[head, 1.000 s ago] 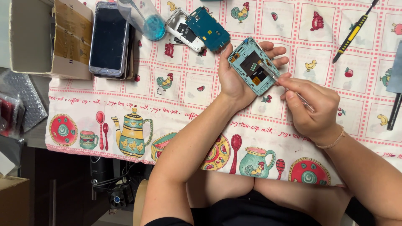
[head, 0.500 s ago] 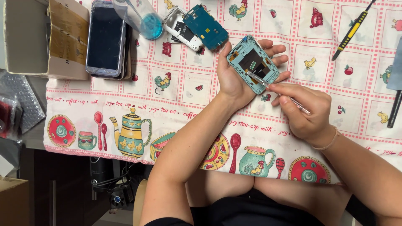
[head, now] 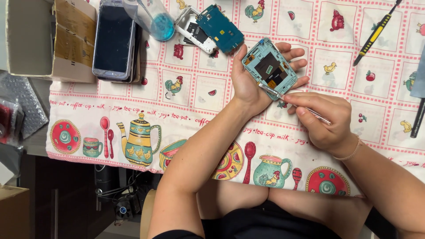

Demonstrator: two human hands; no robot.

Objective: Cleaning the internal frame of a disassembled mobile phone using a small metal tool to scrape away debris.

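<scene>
Change since earlier frame: little has moved; the thin tool's tip sits slightly lower on the frame's near edge, and the left hand holds the frame at much the same tilt above the cloth.
Held item: pale teal plastic phone mid-frame with dark inner recess and small orange contacts (head: 270,67), raised just above the tabletop, inner side facing up.
Left hand (head: 248,84): closed around the phone mid-frame, palm under it, fingers wrapped over the far edge, thumb along the near-left side.
Right hand (head: 325,119): pinched narrow on a thin silver metal pick or tweezer (head: 290,101), its tip touching the frame's lower edge.
Handling, judged: frame looks light, stiff but thin-walled and fragile; the contacts and flex parts inside would not take pressure. Best gripped by the outer rim, as now, with fingers off the recess.
Covering: printed cloth with pink grid, roosters, teapots and cups (head: 186,115), spread over the tabletop.
Nearby, upper centre: dark teal circuit board lying on a white phone shell (head: 212,27), near the held frame.
Nearby, upper left: grey smartphone with dark screen (head: 113,40), beside an open cardboard box (head: 48,37).
Nearby, top: clear plastic bag with a blue round object inside (head: 157,20).
Nearby, upper right: black-and-yellow handled screwdriver (head: 376,33), well apart from both hands.
</scene>
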